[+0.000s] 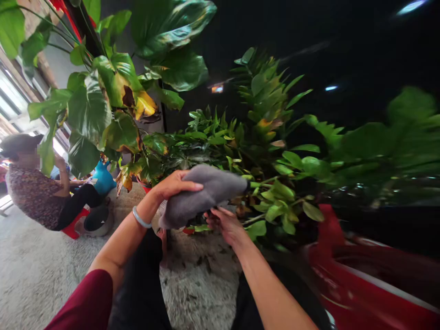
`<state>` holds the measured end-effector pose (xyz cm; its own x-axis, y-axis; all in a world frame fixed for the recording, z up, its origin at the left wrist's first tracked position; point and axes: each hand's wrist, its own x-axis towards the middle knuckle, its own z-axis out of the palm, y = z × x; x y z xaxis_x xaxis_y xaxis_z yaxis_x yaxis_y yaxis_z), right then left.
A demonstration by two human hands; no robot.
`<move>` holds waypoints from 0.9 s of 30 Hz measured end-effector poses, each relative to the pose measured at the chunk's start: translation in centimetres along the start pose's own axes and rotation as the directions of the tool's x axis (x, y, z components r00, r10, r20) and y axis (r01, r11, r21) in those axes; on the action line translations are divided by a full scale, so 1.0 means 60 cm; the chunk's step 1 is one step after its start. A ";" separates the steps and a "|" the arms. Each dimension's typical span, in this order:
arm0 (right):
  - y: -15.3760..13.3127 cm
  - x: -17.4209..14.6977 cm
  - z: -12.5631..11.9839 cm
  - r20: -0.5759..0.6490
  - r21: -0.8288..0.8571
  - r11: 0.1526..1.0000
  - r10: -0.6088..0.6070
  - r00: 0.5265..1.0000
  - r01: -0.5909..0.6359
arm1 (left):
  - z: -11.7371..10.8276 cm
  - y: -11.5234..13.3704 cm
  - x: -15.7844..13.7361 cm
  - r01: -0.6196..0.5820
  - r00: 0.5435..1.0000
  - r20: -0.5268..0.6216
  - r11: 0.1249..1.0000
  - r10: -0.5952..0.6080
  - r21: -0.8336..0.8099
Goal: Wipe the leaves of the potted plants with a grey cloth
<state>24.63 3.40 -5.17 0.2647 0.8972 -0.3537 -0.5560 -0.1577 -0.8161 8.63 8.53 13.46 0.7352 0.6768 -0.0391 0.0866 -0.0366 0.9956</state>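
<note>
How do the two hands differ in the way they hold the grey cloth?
The left hand lies on top of the grey cloth, palm down, with a pale bangle on its wrist. The right hand is under the cloth, fingers curled up, wrist bare. Both hands touch the same cloth before the green plants.

A single head-worn camera gives the only view, so no second view overlaps it. It looks forward and slightly down from the person's own eye level, close over both forearms, which enter from the bottom edge and meet at the frame's centre. The lens is wide: the potted plants (206, 137) fill the upper middle at close range, the pale ground (34, 270) spreads lower left, and the right side is blurred.
</note>
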 end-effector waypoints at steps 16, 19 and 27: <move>0.012 0.001 0.012 0.001 0.055 0.998 -0.033 0.999 0.033 | -0.032 -0.018 -0.053 0.021 1.000 -0.019 0.994 -0.019 0.110; 0.011 -0.001 0.021 0.046 0.074 0.996 -0.061 0.997 0.057 | -0.035 0.003 -0.016 -0.159 0.945 -0.288 0.987 0.153 0.005; 0.020 0.007 0.019 0.030 0.089 0.989 -0.124 0.992 0.121 | -0.018 -0.086 -0.073 0.126 0.989 0.045 0.971 -0.138 0.205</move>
<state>23.17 4.07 -5.78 0.3077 0.9219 -0.2356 -0.5880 -0.0104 -0.8088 4.23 6.53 8.59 0.7455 0.6418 -0.1795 0.3145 -0.1013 0.9439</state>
